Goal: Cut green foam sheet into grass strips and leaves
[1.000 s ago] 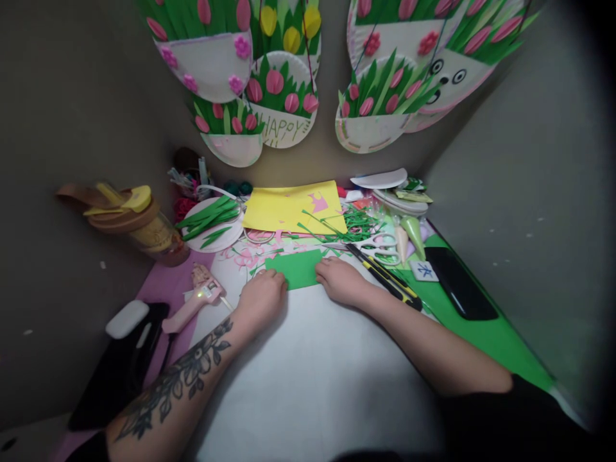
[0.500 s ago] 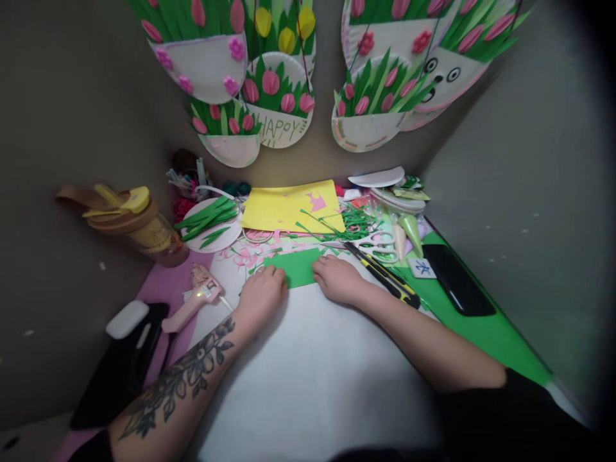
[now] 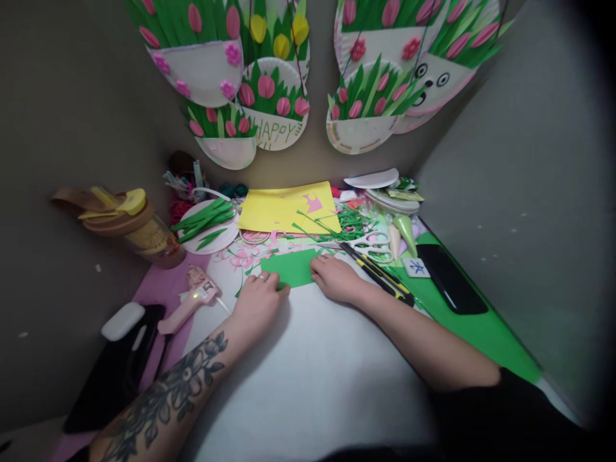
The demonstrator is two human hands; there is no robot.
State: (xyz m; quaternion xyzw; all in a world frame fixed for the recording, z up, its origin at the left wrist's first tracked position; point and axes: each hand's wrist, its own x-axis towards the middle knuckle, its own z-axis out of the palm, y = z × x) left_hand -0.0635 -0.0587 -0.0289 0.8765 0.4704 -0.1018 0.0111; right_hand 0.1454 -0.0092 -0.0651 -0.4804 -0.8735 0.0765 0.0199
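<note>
The white table fills most of my view, and it has slid a little leftward over the last second, along with everything around it, so I take it the head has turned slightly right. The hanging plates beyond the table's far edge have gone the same way. The yellow sheet lies along that far edge, and I see no shift of its own.

The real change is at the left hand: its fingers have loosened, and the thumb now stands apart from them at the card's near left corner. I cannot tell whether it grips. The right hand has its fingers narrowed together on the card's right end, much as before; any pinch underneath is hidden from me.

The green card rests between the hands, midway across the table and nearer the far edge than the near one. I judge that it is now steadied chiefly from the right. Beyond the right hand, the cutter slants toward the table's right edge. Pink scraps are strewn beyond the left hand, undisturbed.
</note>
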